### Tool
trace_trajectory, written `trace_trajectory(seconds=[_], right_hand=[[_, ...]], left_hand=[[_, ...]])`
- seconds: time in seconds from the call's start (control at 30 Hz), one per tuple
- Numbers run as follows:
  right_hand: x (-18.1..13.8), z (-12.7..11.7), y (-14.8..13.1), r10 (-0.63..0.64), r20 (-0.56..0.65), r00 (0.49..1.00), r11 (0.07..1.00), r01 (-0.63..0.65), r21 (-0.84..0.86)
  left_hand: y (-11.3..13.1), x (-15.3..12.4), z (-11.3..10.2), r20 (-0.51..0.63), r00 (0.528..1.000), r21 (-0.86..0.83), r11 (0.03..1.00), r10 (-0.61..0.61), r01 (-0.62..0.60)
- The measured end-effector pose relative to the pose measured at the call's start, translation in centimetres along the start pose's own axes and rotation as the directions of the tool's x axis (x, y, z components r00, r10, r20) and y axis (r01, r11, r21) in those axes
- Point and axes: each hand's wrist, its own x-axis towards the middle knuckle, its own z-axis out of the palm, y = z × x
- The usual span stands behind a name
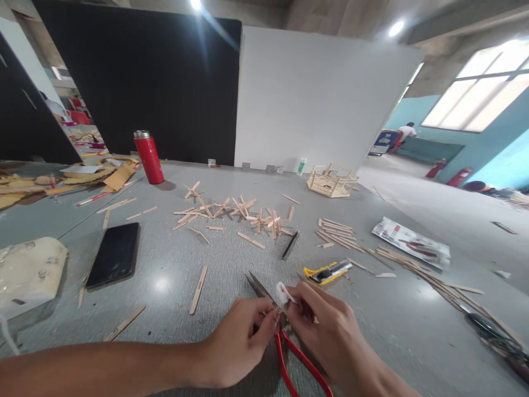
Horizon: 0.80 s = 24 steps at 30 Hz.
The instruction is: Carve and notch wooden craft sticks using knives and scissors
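My left hand (243, 342) is closed, thumb and fingertips pinched together; whatever small thing they hold is too tiny to make out. Close beside it, my right hand (322, 325) grips a crumpled white tissue-like piece (283, 294) between thumb and fingers. The fingertips of both hands nearly meet. Under them lie red-handled scissors (301, 358), blades pointing away to the upper left and partly hidden by the hands. A yellow utility knife (328, 272) rests just beyond my right hand. Left of the scissors is a single wooden stick (199, 290).
Wooden stick pieces (243, 208) are scattered mid-table, with a black pen (290, 245) nearby. A phone (114, 255), a red flask (149, 158) and a white packet (28, 270) stand left. Right are long sticks (430, 275), a foil wrapper (411, 242) and a stick frame (330, 182).
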Motion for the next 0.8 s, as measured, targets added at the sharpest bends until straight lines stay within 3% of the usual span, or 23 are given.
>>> trace_trajectory(seconds=[0.17,0.43,0.63,0.8], right_hand=[[-0.7,0.7,-1.3,-0.091,0.067,0.994,0.995,0.088,0.051],[-0.1,0.4,-0.1,-0.023,0.041,0.999,0.999,0.023,0.023],[-0.9,1.1,-1.8,-0.149,0.096,0.984,0.988,0.144,0.052],[-0.7,1.5,-0.9,-0.069,0.069,0.995,0.997,0.072,-0.038]], left_hand=[[-0.4,0.1,-0.2,-0.019,0.999,0.021,0.999,0.036,-0.036],[0.4,-0.1,-0.2,0.008,0.999,0.048,0.998,0.045,-0.045],[-0.4,0.0,-0.4,0.022,0.997,0.052,0.996,0.075,-0.076],[0.4,0.1,-0.5,0.055,0.995,0.054,0.995,0.079,-0.082]])
